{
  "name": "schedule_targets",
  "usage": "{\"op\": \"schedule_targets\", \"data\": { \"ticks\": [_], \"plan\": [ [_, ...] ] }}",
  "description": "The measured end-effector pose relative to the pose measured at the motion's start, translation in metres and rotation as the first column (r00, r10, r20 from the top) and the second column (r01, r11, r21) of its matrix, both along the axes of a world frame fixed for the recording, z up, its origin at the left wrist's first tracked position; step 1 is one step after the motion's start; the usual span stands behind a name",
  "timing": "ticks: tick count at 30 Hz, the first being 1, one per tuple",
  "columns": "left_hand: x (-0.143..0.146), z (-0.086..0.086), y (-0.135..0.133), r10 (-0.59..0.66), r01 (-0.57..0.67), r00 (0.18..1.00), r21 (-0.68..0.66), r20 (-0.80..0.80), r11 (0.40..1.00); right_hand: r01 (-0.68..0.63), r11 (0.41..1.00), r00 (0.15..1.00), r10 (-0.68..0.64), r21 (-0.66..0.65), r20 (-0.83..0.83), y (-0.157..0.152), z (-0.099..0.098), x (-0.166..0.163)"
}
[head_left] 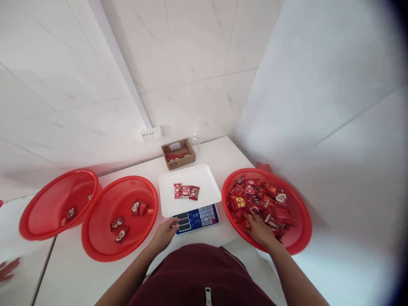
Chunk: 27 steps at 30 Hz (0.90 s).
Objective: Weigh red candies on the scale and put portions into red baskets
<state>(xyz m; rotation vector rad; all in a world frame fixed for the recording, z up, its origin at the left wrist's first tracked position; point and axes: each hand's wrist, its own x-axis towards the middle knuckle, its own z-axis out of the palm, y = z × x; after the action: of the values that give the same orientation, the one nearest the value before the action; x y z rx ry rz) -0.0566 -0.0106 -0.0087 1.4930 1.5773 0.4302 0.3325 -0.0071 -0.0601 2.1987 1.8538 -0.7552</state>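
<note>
Baskets take up most of the white bench (76,272). A big red basket (299,231) at centre right is heaped with red sweet packets (255,195) and sits close to the wall at the right. A second red basket (105,199) at lower left holds a few packets, and a third basket (54,199) further left overlaps its rim. Between the middle and right baskets stands a scale (197,219) with narrow strips of bare bench on either side. Its white tray (191,176) carries three red packets (186,191) lying side by side. Behind it, near the tiled back wall, a small cardboard box (178,154) leaves an open patch of bench around it. The left hand (165,233) reaches in from the bottom edge, forearm angled up and right, and its loosely curled fingers hold nothing and rest against the scale's front left corner. The right hand (259,229) lies palm down inside the heaped basket with its fingers buried among the packets, so whether it grips one cannot be told. Another person's hand (8,270) shows at the far lower left edge.
</note>
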Motion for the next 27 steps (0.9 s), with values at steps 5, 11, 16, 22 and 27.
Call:
{"op": "schedule_targets", "data": {
  "ticks": [5,11,16,22,27],
  "plan": [
    [0.032,0.020,0.014,-0.114,0.114,0.993,0.005,0.020,0.994,0.086,0.996,0.996,-0.086,0.034,-0.004,0.020,0.006,-0.019],
    [0.038,0.029,0.013,-0.202,0.202,0.979,-0.003,-0.014,0.979,0.150,0.985,0.988,-0.148,0.083,-0.038,0.017,0.017,0.014],
    [0.025,0.022,0.003,-0.196,0.195,0.979,-0.024,-0.051,0.981,0.138,0.988,0.990,-0.139,0.066,0.017,0.022,0.025,0.005],
    [0.027,0.024,-0.002,-0.195,0.195,0.980,-0.021,-0.048,0.981,0.050,0.996,0.997,-0.054,-0.067,-0.051,0.046,0.005,-0.038],
    [0.029,0.023,-0.001,-0.197,0.197,0.980,-0.004,-0.030,0.980,0.075,0.997,0.997,-0.075,0.009,0.000,0.047,-0.010,-0.046]
  ]
}}
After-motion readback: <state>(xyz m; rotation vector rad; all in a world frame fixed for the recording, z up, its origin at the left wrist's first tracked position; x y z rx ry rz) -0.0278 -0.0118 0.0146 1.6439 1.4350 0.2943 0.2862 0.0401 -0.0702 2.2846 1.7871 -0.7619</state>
